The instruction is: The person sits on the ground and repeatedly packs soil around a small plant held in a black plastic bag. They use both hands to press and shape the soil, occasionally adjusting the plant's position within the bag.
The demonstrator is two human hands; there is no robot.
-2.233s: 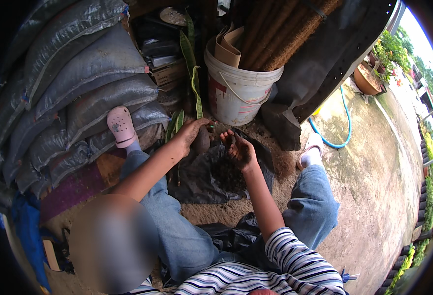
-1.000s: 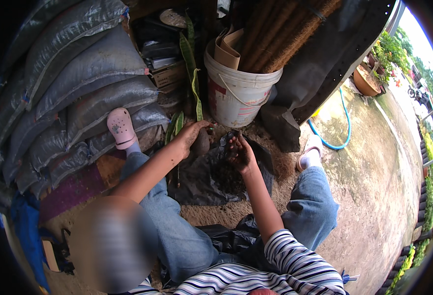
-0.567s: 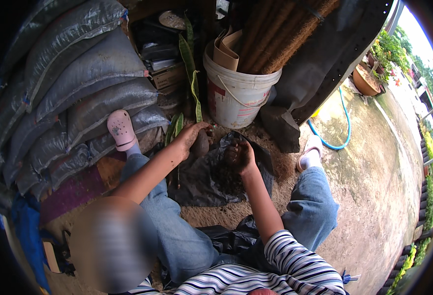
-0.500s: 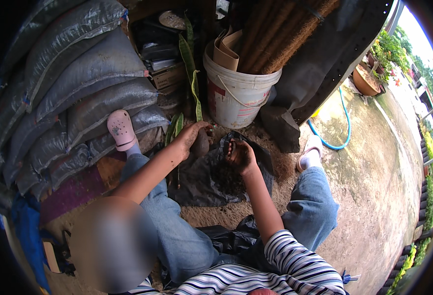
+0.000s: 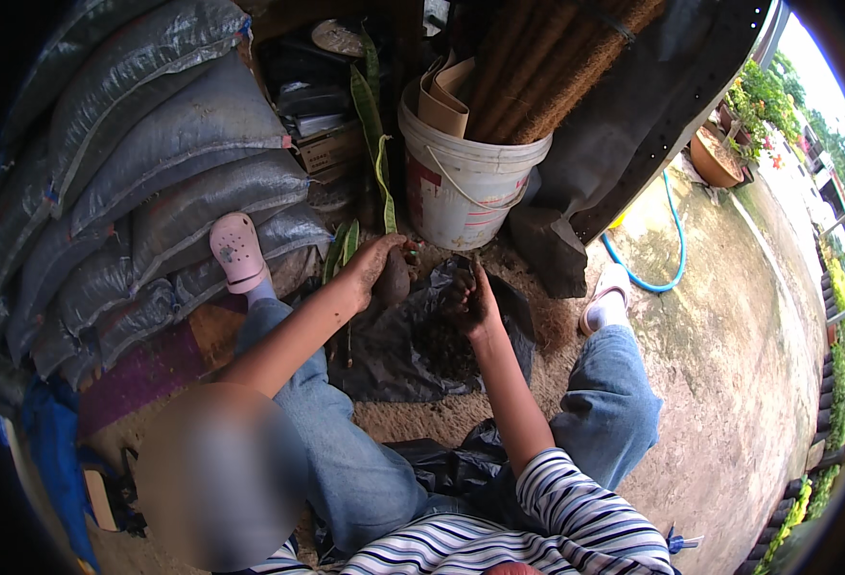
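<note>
My left hand (image 5: 374, 266) is closed around a dark brown rounded lump (image 5: 394, 281), which looks like the root ball of a snake plant. Above that hand a long green leaf with yellow edges (image 5: 386, 187) stands upright. To its right my right hand (image 5: 473, 302) is soiled dark, its fingers curled in and the thumb side up; dark soil seems to be in the palm. Beneath both hands a black plastic sheet or bag (image 5: 384, 350) lies spread on the ground, with loose dark soil (image 5: 441, 350) on it. The left fingertips are partly hidden.
A white bucket (image 5: 465, 192) holding brown fibre poles stands just beyond my hands. Filled grey sacks (image 5: 183, 134) are stacked at the left. A dark stone-like block (image 5: 547, 251) sits right of the bucket. On the concrete lies a blue hose (image 5: 679, 259); a potted plant (image 5: 715, 158) stands farther off.
My right hand has turned from palm up with curled fingers to thumb side up, the fingers curling in tighter. My left hand and the lump stay almost where they were.
</note>
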